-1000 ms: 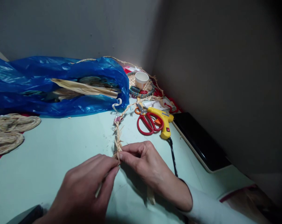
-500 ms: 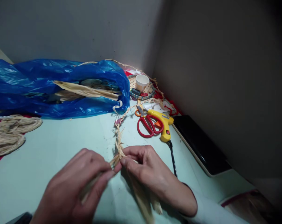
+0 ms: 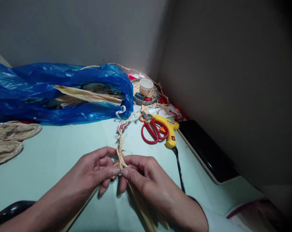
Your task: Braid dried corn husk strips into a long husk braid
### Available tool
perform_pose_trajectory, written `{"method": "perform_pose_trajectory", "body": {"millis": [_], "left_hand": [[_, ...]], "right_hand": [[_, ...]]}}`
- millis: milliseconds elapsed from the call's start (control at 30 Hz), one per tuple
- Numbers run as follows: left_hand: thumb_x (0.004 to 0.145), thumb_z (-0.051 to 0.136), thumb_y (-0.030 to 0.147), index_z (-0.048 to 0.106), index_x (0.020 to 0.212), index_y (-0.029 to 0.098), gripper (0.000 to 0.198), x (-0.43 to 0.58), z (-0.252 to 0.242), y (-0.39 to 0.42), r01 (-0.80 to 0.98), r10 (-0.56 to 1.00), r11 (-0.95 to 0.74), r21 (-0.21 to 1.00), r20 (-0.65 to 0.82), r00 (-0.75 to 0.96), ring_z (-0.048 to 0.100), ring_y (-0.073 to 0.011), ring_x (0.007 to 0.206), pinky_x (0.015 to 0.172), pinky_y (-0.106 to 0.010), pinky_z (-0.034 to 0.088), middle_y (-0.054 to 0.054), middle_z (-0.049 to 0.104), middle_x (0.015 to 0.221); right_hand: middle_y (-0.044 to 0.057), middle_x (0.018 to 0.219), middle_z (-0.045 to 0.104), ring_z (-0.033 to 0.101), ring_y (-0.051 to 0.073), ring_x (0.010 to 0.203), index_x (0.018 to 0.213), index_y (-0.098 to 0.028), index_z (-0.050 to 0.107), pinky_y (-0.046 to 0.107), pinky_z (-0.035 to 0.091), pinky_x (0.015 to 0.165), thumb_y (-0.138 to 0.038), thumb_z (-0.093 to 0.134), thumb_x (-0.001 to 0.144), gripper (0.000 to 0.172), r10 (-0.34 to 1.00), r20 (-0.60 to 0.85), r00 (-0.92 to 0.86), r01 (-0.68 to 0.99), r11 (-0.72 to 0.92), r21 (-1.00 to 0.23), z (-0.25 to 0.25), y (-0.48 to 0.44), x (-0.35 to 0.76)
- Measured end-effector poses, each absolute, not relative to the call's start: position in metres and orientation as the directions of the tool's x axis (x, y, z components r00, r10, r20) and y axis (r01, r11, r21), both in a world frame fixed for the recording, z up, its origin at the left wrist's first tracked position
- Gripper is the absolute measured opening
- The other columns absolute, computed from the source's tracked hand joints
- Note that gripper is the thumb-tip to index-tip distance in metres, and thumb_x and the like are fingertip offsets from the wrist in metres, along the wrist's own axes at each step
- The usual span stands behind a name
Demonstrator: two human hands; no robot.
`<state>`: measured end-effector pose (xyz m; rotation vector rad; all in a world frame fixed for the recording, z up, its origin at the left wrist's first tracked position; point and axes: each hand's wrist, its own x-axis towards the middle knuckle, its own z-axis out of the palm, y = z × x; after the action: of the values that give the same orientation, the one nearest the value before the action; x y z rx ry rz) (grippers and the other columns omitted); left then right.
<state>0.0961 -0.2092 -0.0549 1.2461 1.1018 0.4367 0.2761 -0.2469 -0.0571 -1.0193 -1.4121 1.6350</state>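
Pale tabletop [image 3: 73,141], braid strands [image 3: 121,154] partly behind hands [image 3: 149,180]

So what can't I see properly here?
All in the head view:
Long strands: ends cut off by the bottom edge.
Braid: pinched part hidden by the right hand.
Cup: bottom hidden by its wall.
Glue gun: label too small to read.
Woven pieces: cut off by the left edge.

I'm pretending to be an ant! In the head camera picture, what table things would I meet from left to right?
Two pale oval coiled straw pieces → the held end of a thin pale straw braid → red-handled metal scissors → yellow plastic glue gun → flat black-screened tablet.
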Motion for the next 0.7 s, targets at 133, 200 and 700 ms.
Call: {"method": "perform_pose_trajectory", "body": {"millis": [133, 200, 700], "left_hand": [[0.091, 0.054, 0.052, 0.046, 0.120, 0.024, 0.041, 0.095, -0.053, -0.223, 0.428, 0.880, 0.105, 0.898, -0.284, 0.380, 0.057, -0.0154, 0.056, 0.053, -0.026, 0.044, 0.005, 0.064, 0.068], [0.095, 0.048, 0.052, 0.048, 0.117, 0.028, 0.032, 0.094, -0.053, -0.229, 0.535, 0.909, -0.072, 0.842, -0.166, 0.383, 0.063, -0.0171, 0.064, 0.060, -0.028, 0.047, 0.004, 0.067, 0.074], [0.092, 0.051, 0.043, 0.058, 0.079, 0.022, 0.026, 0.097, -0.052, -0.223, 0.415, 0.856, 0.070, 0.907, -0.268, 0.442, 0.059, -0.0201, 0.080, 0.077, -0.032, 0.046, 0.000, 0.065, 0.080]], "right_hand": [[0.001, 0.073, 0.065, 0.057, 0.014, 0.070, 0.077, -0.018, 0.064, 0.026, 0.041, 0.070, -0.024, 0.048, 0.100, 0.028, 0.947, -0.118, -0.299, 0.223, -0.051, -0.974, -0.056, -0.254, 0.274], [0.000, 0.072, 0.066, 0.056, 0.014, 0.068, 0.080, -0.019, 0.062, 0.026, 0.039, 0.067, -0.022, 0.048, 0.100, 0.025, 0.955, -0.126, -0.268, 0.321, -0.035, -0.947, -0.055, -0.257, 0.273], [0.004, 0.079, 0.068, 0.057, 0.016, 0.067, 0.093, -0.020, 0.050, 0.027, 0.035, 0.060, -0.022, 0.048, 0.099, 0.007, 0.974, -0.046, -0.220, 0.562, 0.088, -0.822, -0.059, -0.267, 0.267]]}}
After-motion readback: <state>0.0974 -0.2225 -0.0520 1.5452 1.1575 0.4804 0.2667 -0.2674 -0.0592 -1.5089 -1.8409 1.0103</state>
